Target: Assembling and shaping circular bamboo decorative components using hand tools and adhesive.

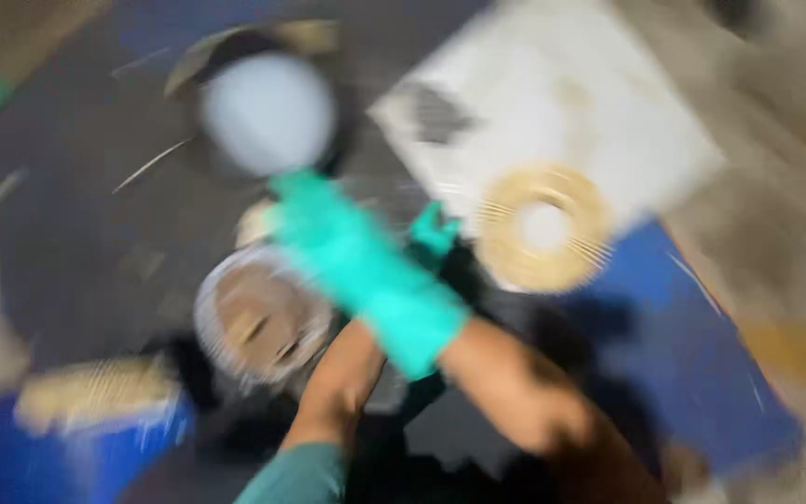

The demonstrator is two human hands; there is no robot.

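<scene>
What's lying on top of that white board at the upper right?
A tan woven ring with a pale centre lies on the white board near its lower edge, and a dark smudge sits toward its left. The picture is too blurred to show anything finer, and whatever is under the ring is covered.

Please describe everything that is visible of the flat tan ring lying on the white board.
The tan ring is a flat round disc with a pale round centre and fine lines radiating to its rim, perhaps woven or wire-like; motion blur hides the material. It lies flat at the lower corner of the white board, partly over the blue sheet. No hand touches it; a green-gloved hand is to its left.
</scene>
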